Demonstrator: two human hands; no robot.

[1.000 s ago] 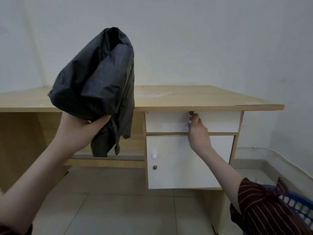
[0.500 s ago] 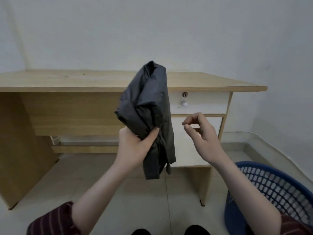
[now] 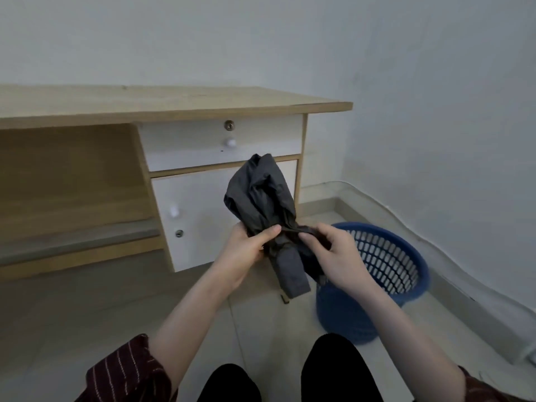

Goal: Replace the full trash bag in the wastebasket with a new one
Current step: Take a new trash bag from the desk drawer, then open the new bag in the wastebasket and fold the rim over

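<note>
Both hands' fingers gripping bunched black trash bag (image 3: pixel 261 198), left hand (image 3: pixel 246 250), right hand (image 3: pixel 336 250), blue wastebasket (image 3: pixel 385 256) at four o'clock

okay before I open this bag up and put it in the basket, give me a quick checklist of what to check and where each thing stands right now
1. Both hands on the bag: ok. Left hand and right hand both grip the dark trash bag.
2. Bag unfolded: not ok, it is bunched.
3. Bag mouth found: cannot tell.
4. Blue wastebasket upright and close: ok, it stands beside the right hand.
5. Basket empty: ok as far as its inside shows, no liner visible.
6. Desk drawer closed: ok.
</note>
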